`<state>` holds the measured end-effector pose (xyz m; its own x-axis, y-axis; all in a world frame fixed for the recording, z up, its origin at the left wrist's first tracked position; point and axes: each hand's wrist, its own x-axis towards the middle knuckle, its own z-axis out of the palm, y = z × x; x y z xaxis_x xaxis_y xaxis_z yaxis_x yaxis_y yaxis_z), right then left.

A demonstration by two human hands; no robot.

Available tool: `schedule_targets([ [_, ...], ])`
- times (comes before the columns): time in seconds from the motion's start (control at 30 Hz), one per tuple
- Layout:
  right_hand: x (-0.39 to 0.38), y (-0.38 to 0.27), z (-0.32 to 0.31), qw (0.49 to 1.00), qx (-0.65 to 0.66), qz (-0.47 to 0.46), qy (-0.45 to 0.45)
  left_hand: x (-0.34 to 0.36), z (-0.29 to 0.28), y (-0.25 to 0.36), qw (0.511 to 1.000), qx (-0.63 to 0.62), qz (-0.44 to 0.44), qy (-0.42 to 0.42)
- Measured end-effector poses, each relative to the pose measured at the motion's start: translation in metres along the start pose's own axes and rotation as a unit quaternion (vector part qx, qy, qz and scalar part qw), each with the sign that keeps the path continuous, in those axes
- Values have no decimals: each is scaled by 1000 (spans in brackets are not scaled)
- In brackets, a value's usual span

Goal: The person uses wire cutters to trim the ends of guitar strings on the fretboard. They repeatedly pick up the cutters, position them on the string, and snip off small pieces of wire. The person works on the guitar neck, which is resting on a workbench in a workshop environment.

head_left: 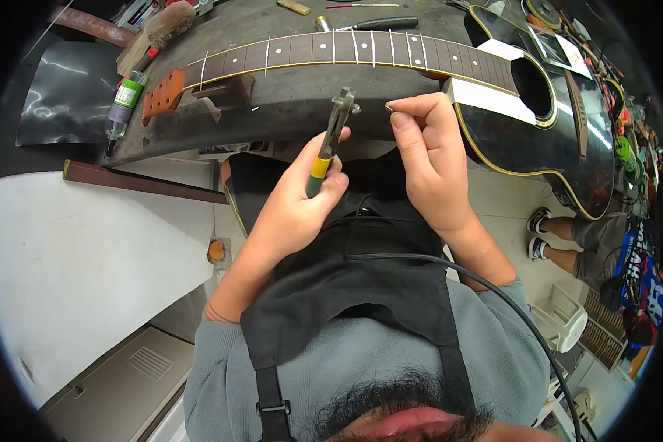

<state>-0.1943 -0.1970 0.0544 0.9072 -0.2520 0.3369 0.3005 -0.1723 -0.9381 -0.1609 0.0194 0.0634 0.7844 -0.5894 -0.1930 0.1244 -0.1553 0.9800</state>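
Observation:
My left hand (302, 191) is closed round pliers (337, 125) with green and yellow handles; their metal head points up and away from me. To the right, my right hand (431, 151) pinches a tiny, thin, pale piece (389, 107) between thumb and forefinger, too small to name surely. Both hands are in the air at the near edge of the bench, apart from each other. Just beyond them lies a black acoustic guitar (508, 151), its neck pointing left. Several pale fret wires (373, 49) cross its dark fretboard (298, 52), some sticking out past the edge. White strips cover the body beside the fretboard.
A neck rest (225, 94) stands under the neck near the orange-brown headstock (163, 96). A bottle with a green label (125, 103), a brush (171, 23) and a hammer (376, 23) lie on the dark bench. A black cable (493, 287) runs at my right. Another person's legs (560, 239) show there.

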Motion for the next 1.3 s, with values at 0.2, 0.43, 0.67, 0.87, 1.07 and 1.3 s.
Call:
schedule_targets([
  [0.2, 1, -13, 0, 993, 102, 63, -24, 4, 4, -7, 997, 81, 14, 2],
  [0.43, 1, -14, -1, 992, 108, 66, -27, 6, 5, -5, 991, 126, 37, -3],
  [0.67, 3, -9, -3, 995, 87, 43, -33, 6, 5, -4, 990, 134, 39, -7],
  [0.87, 5, -4, -4, 998, 52, 9, -29, 7, 5, -5, 991, 130, 41, -6],
  [1.07, 7, 1, -4, 999, 11, -31, -36, 4, 6, -1, 994, 107, 24, -8],
  [1.3, 5, -6, -4, 999, 25, 9, -42, 0, 5, 5, 997, 59, -40, 34],
])
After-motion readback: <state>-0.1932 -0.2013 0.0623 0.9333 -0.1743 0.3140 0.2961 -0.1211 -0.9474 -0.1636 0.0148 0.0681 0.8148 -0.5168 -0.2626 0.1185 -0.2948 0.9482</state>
